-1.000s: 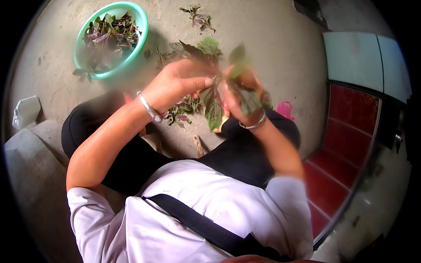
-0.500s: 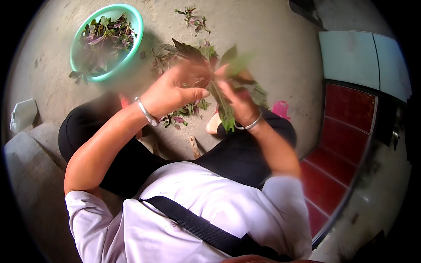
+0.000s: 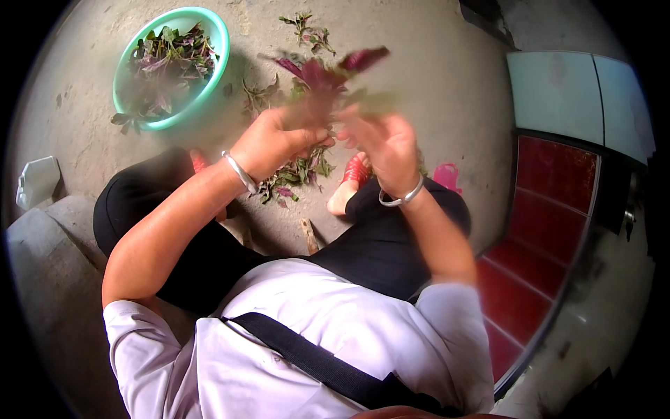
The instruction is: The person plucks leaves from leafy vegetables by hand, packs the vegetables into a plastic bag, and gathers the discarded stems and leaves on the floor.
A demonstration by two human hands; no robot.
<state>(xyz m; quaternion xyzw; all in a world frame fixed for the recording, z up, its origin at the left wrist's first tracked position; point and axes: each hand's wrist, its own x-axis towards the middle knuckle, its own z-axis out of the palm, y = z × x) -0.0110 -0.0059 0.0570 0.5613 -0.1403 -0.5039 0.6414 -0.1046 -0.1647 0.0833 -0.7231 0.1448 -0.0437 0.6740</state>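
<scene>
My left hand [image 3: 273,145], a silver bangle at its wrist, is closed with thumb and fingers round the lower end of an amaranth sprig [image 3: 322,78]. Purple and green leaves rise above my fingers, smeared by motion. Close against the same stem, my right hand [image 3: 388,148] has curled fingers pinching at it; their tips are partly blurred. Below my hands, on the floor between my feet, lies a pile of amaranth greens [image 3: 300,172]. A green basin [image 3: 222,52] at the upper left holds more of these leaves.
Loose sprigs [image 3: 307,33] lie on the concrete floor beyond my hands. A pink item [image 3: 447,177] is by my right knee. Red-tiled cabinetry [image 3: 551,185] stands along the right. A white plastic container [image 3: 38,181] sits at the far left.
The sprig has turned: purple leaves now point up and away, where green leaves hung down between my hands. My right hand has shifted slightly, and its fingers are more curled.
</scene>
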